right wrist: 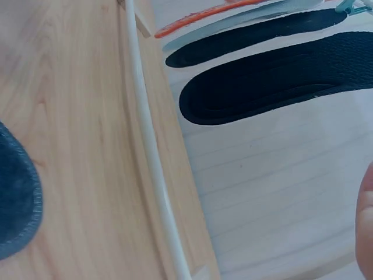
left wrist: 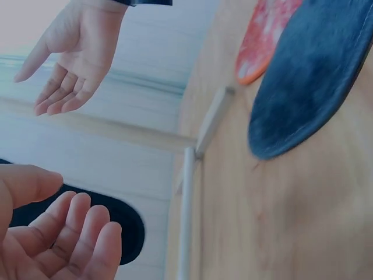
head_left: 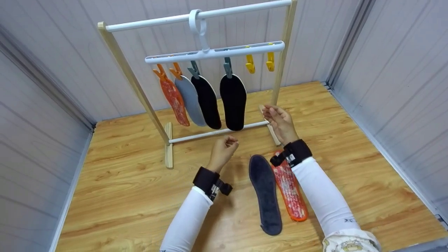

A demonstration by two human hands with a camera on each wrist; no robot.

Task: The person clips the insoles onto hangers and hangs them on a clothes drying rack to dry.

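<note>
Both hands hover empty above the desk [head_left: 122, 182]: the left hand [head_left: 224, 148] has loosely curled fingers, the right hand [head_left: 280, 120] is relaxed and half spread near the rack's lower rail [head_left: 217, 132]. The dark insole [head_left: 265, 194] and the orange insole [head_left: 290, 187] lie side by side between the forearms, the orange one partly hidden by the right wrist. In the right wrist view the hand is cut off, probably just a fingertip at the edge.

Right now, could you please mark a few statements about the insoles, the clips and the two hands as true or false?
1. Four insoles hang from the white clip hanger. True.
2. The two yellow clips each hold an insole. False: both are empty.
3. A dark grey fabric insole and an orange patterned insole lie on the wooden table. True.
4. The right hand grips an insole. False: it holds nothing.
5. The left hand is on the table. False: it is raised, empty.
</note>
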